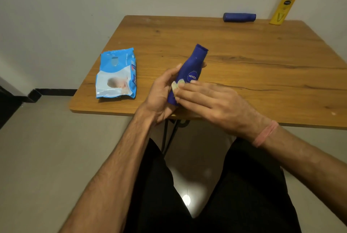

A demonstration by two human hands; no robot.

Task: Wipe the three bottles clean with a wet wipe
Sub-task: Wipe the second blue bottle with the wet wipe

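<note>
Left hand (pixel 159 93) grips blue bottle (pixel 189 71), cap tilted up-away; right hand (pixel 212 101) fingers flat on it

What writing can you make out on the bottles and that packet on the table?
"NIVEA": white letters on the blue bottle held in the left hand.
Yellow bottle: dark oval logo, too small to read.
Wet wipes pack: print too blurred to read.
Lying dark blue bottle: no text visible.
</note>
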